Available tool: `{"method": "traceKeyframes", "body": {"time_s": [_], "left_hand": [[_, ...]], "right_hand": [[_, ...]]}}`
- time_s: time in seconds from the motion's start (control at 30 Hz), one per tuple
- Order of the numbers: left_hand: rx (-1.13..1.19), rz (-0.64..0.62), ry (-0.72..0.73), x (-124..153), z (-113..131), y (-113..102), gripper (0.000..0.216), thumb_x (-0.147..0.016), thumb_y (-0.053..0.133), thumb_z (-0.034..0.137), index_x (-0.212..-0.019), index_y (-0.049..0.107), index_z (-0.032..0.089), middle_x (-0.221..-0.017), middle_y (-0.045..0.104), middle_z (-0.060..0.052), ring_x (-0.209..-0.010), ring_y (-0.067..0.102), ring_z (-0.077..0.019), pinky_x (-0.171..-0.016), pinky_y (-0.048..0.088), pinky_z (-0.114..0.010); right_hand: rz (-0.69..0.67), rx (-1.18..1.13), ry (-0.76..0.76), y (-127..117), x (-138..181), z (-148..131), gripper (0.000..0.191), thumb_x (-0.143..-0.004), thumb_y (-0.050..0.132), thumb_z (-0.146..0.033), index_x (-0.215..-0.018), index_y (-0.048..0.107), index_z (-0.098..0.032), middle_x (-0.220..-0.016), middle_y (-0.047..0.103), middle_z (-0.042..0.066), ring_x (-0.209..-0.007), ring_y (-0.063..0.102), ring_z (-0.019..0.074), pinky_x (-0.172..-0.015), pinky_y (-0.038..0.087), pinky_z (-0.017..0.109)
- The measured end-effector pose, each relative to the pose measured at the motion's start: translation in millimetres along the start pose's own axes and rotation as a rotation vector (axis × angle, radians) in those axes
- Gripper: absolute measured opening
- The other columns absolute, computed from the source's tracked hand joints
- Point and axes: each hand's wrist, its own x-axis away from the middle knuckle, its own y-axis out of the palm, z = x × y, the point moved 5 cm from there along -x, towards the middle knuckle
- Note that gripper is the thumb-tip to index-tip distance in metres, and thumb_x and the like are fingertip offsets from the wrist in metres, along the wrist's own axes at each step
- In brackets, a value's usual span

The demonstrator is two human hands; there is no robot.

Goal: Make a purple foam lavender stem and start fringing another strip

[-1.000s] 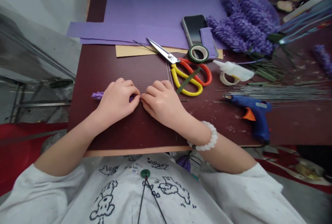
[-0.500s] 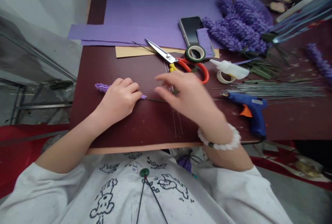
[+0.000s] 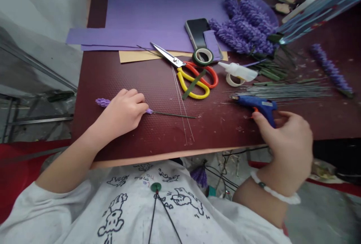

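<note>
Left hand (image 3: 124,110), grip closed over the flower (image 3: 102,102), is pinning it steady on the table (image 3: 141,82); right hand (image 3: 284,150) grip is holding the glue gun (image 3: 255,104).

Shirt (image 3: 126,214): light grey-white, short sleeves, small dark specks on the cloth.
Print (image 3: 186,200): black line drawings of cartoon animals, with some small letters, across the chest.
Pendant (image 3: 156,188): round, green, on a thin black cord (image 3: 169,217).
Bracelet (image 3: 275,194): white beads, one dark green bead, around the right wrist.
Hands: left hand (image 3: 124,112) and right hand (image 3: 287,146) both bare.
</note>
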Motion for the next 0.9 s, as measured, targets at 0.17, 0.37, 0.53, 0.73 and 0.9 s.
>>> {"method": "traceKeyframes", "body": {"time_s": [0.17,0.37,0.53,0.73,0.9], "left_hand": [[0.024,-0.007,0.003,2,1,0,0.027,-0.091,0.044,0.02,-0.08,0.069,0.016,-0.082,0.063,-0.007,-0.081,0.053,-0.0199,-0.072,0.04,-0.035],[0.095,-0.033,-0.005,6,4,1,0.028,-0.092,0.045,0.023,-0.08,0.069,0.016,-0.08,0.062,-0.006,-0.077,0.052,-0.0185,-0.071,0.04,-0.034],[0.181,-0.067,-0.042,7,3,2,0.026,-0.091,0.047,0.024,-0.083,0.07,0.017,-0.082,0.062,-0.005,-0.079,0.053,-0.0174,-0.074,0.041,-0.033],[0.222,-0.072,-0.053,8,0,3,0.024,-0.092,0.047,0.024,-0.088,0.07,0.017,-0.085,0.063,-0.006,-0.082,0.053,-0.0179,-0.076,0.042,-0.033],[0.23,-0.07,-0.054,11,0,3,0.025,-0.092,0.046,0.024,-0.088,0.069,0.017,-0.086,0.063,-0.006,-0.083,0.052,-0.0183,-0.077,0.042,-0.034]], "right_hand": [[-0.101,-0.013,0.225,8,-2,-8,0.057,-0.06,0.063,-0.056,-0.1,0.059,-0.016,-0.107,0.061,0.023,-0.109,0.052,0.0417,-0.095,0.039,0.054],[0.029,-0.125,0.332,-1,0,-15,0.042,-0.052,0.069,-0.036,-0.087,0.048,-0.025,-0.095,0.065,0.018,-0.096,0.06,0.0378,-0.087,0.044,0.048],[0.23,-0.23,0.172,-19,2,-41,0.043,-0.052,0.066,-0.03,-0.091,0.048,-0.025,-0.08,0.066,0.011,-0.077,0.063,0.0305,-0.071,0.047,0.04],[0.193,-0.243,0.022,-18,-4,-72,0.054,-0.057,0.068,-0.035,-0.106,0.058,-0.014,-0.088,0.067,0.016,-0.078,0.063,0.029,-0.071,0.047,0.038],[0.069,-0.36,0.045,-6,-10,-72,0.053,-0.058,0.068,-0.034,-0.106,0.065,-0.012,-0.089,0.07,0.014,-0.077,0.064,0.0257,-0.073,0.048,0.036]]}}
